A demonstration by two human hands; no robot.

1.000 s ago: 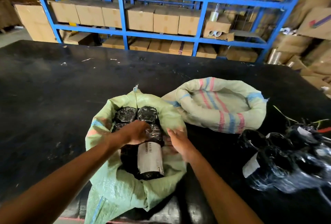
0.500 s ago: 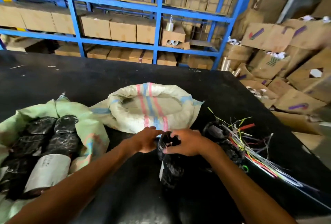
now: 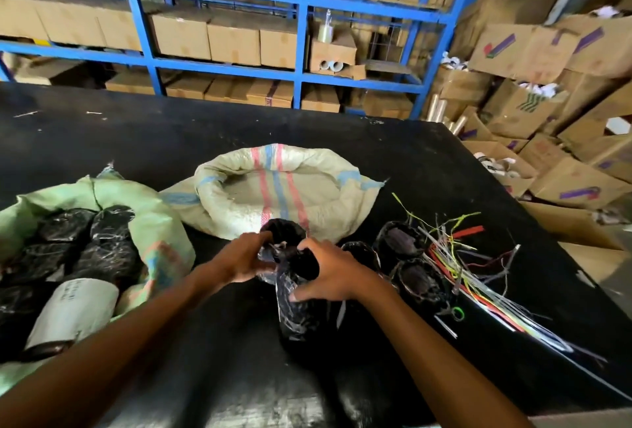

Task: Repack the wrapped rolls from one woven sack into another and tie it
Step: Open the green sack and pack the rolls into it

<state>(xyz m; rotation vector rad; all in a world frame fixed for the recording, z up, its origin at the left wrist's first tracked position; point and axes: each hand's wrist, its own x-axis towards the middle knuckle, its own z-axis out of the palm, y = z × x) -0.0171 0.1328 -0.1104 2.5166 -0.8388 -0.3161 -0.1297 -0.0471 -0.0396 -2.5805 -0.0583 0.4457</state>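
A storeroom with a blue steel rack of cartons behind and loose cartons heaped to the right; in front, a black bench carries the work. At bench left lies a green woven sack, mouth open, already holding several dark film-wrapped rolls and one roll with a pale label. At bench centre sits a pale striped sack, its rim rolled down and its interior showing no rolls. Just right of centre stand three more wrapped rolls, close together, beside a bundle of coloured ties fanned across the bench.

Between the two sacks, both hands grasp one wrapped roll, standing on end in front of the striped sack. The left hand curls its fingers around the top of the roll from the left; the right hand wraps its upper part from the right, thumb at the rim.

Step in hand, as judged: a single roll is being taken up from the bench for transfer, most likely into the green sack, which alone holds rolls. The repacking appears partly done, with four rolls outside a sack and no tying begun.

The next move calls for lifting the roll clear, carrying it leftward over the green sack's mouth, and bedding it beside those within. The slick film may slip, so a two-handed grip is advisable.
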